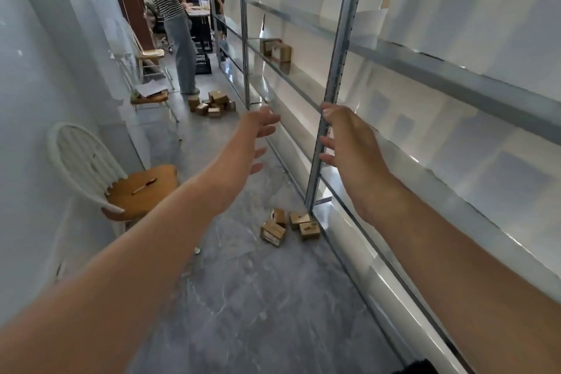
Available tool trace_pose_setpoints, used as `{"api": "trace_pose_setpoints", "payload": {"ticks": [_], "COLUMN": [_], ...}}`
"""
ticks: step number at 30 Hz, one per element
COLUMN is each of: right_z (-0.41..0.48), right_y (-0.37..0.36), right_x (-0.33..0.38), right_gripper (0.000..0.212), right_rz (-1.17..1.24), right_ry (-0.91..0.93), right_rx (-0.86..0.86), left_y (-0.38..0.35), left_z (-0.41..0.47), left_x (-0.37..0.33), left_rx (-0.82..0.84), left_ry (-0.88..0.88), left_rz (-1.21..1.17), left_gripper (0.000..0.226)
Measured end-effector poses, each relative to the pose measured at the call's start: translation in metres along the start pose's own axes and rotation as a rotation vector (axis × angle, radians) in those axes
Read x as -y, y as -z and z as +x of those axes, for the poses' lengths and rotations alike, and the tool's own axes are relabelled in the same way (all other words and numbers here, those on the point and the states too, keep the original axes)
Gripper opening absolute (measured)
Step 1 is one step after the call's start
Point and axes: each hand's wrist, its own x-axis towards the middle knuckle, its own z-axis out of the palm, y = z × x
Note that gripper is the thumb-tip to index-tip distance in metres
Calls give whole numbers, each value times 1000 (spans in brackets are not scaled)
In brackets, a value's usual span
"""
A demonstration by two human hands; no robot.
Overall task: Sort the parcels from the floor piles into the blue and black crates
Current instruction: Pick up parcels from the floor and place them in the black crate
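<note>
Down on the grey floor, at 6 o'clock in the view, lies the near pile of parcels, small brown boxes just beside the foot of the metal rack upright. Above it the left hand is held out in the air, its grip wide open, fingers spread, holding nothing. At 3 o'clock of it, the right hand also has an open, empty grip. Its fingertips lie over the upright, and whether they touch it cannot be told.

A far pile of parcels sits at 11 o'clock of the left hand, near the feet of a standing person. A black crate stands on the floor just beyond. More boxes rest on a rack shelf at 12 o'clock. A wooden chair with a pen on its seat stands at 9 o'clock.
</note>
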Motion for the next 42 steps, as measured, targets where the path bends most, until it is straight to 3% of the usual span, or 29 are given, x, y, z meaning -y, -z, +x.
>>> {"api": "trace_pose_setpoints", "payload": {"ticks": [2,4,6,9,10,13,27,36,39,42], "right_z": [44,80,112,160,177,233,446,583,617,640], "right_y": [-4,-11,-21,-39,-45,-68,-161,-186,-190,-193], "right_x": [-25,-47,-66,-89,-96,-120,-228,-369,-414,-460], "right_gripper": [19,19,27,62,62,44,35,37,21,17], "right_rz": [25,25,11,-18,-27,-31,21,74,96,89], "right_ry": [-31,-51,-75,-113,-126,-149,-340,-499,-544,-622], "right_rx": [17,34,60,86,85,86,-15,23,54,53], "left_y": [-1,3,6,15,19,37,88,66,63,64], "left_z": [40,75,108,159,177,236,498,641,681,713], "left_x": [16,30,45,67,74,91,180,287,325,367], "left_rx": [-20,-29,-29,-21,-18,-19,130,101,77,63], "left_ry": [41,76,99,133,145,182,367,526,567,609], "left_rz": [-4,-8,7,23,19,-4,55,102,116,134], "left_gripper": [55,55,58,62,61,59,55,72,72,79]}}
